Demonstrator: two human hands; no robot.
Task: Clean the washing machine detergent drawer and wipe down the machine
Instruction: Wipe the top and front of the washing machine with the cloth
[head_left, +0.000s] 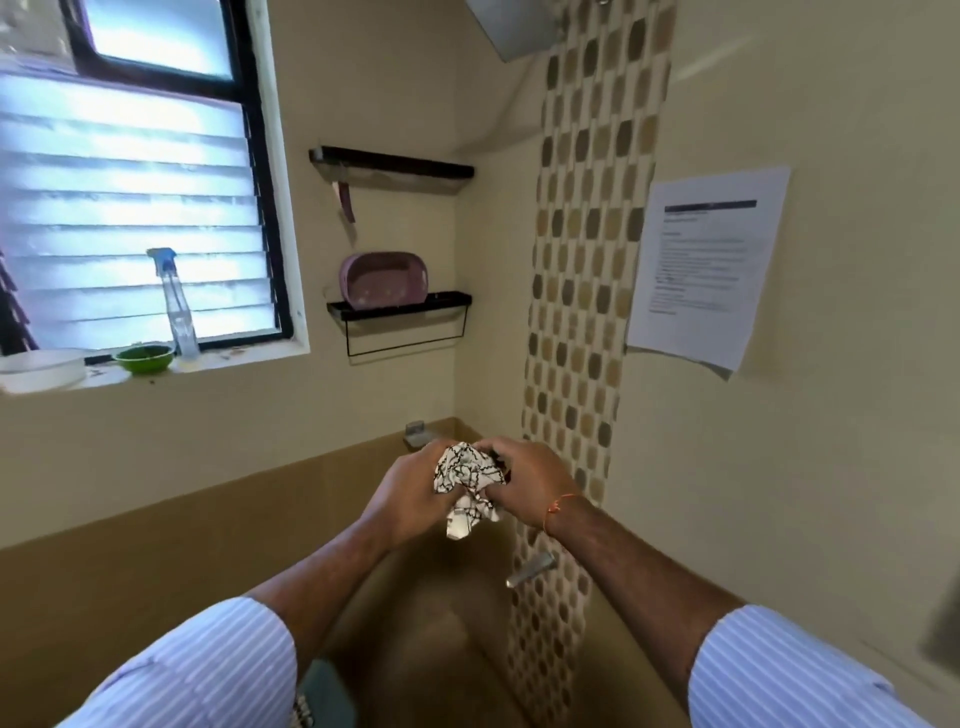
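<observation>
The left grip (410, 488) and the right grip (524, 480) meet in mid-air in front of the tiled corner, both curled round a crumpled white cloth (470, 483) with a thin black pattern. The left one's fingers wrap the cloth from the left, the right one's fingers close over its top and right side, and a loose tail of fabric hangs down below between the two wrists. A thin orange thread (558, 506) circles the right wrist. Both forearms reach out of rolled-up striped sleeves (208, 670).

Behind the cloth, a small metal fitting (415, 434) sits on the wall where cream paint meets the tan lower band. Below the right wrist a metal tap lever (532, 569) juts from a vertical strip of brown and beige mosaic tiles (582, 291).

On the window ledge (244, 358) at the left stand a clear spray bottle (176, 306) with a blue nozzle, a green bowl (144, 358) just beside it, and a white basin (41, 368) further left. A purple container (383, 280) rests on the lower of two dark wall shelves (400, 306). A printed sheet of paper (706, 265) is stuck to the right wall, its text too blurred to read.
</observation>
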